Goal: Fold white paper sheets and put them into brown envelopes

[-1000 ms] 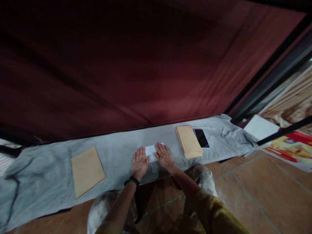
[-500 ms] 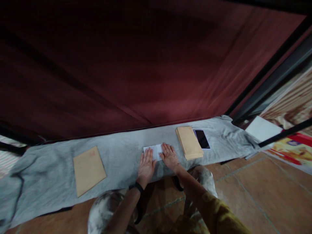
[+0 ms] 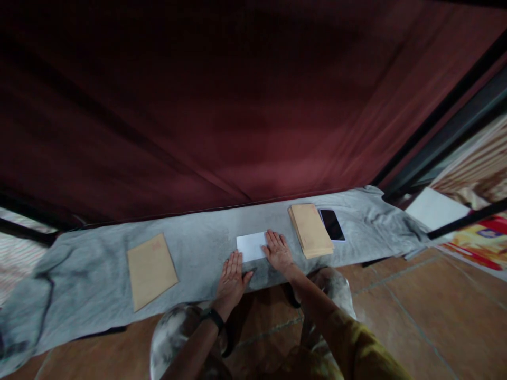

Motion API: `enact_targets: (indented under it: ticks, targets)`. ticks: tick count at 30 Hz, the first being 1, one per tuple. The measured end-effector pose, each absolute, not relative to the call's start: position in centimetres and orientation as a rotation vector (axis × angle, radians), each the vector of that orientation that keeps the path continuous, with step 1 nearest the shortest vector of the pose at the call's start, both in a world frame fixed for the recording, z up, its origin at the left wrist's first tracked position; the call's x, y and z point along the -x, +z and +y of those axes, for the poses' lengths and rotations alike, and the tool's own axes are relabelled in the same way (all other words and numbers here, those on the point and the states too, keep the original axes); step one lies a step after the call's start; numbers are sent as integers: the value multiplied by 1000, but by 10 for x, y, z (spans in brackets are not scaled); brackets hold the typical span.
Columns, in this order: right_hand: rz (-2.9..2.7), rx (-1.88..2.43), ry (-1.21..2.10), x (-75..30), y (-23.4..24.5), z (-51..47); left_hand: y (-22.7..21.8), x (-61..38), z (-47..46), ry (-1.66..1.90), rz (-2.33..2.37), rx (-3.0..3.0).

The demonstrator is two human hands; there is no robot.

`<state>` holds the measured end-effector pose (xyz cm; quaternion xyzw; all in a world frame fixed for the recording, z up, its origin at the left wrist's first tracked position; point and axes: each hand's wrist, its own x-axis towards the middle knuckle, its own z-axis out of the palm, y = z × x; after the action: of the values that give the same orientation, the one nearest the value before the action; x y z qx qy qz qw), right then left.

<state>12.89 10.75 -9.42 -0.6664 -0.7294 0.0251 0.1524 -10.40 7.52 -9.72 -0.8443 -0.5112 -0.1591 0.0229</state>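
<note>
A small folded white paper lies on a grey cloth spread along the floor. My right hand rests flat on the paper's right edge, fingers stretched out. My left hand lies flat on the cloth just below and left of the paper, fingers together and extended, off the sheet. A black band sits on my left wrist.
A stack of brown envelopes and a dark phone lie to the right on the cloth. A single brown envelope lies to the left. A dark red curtain hangs behind. White paper sits far right on tiled floor.
My left hand has slid back toward me and off the white paper, uncovering more of it. My right hand stays pressed on the paper's right side.
</note>
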Motion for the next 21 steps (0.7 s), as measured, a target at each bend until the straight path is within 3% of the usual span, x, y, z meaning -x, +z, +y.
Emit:
enact_targets:
  ticks: [5, 12, 21]
  targets:
    - [-2089, 1918, 60, -128, -95, 108, -88, 83, 75, -472, -1553, 2648]
    - [-2037, 1824, 109, -134, -93, 106, -63, 38, 95, -114, -1547, 2817]
    - [-1743, 1800, 221, -136, -90, 97, -52, 10, 103, -215, -1647, 2842]
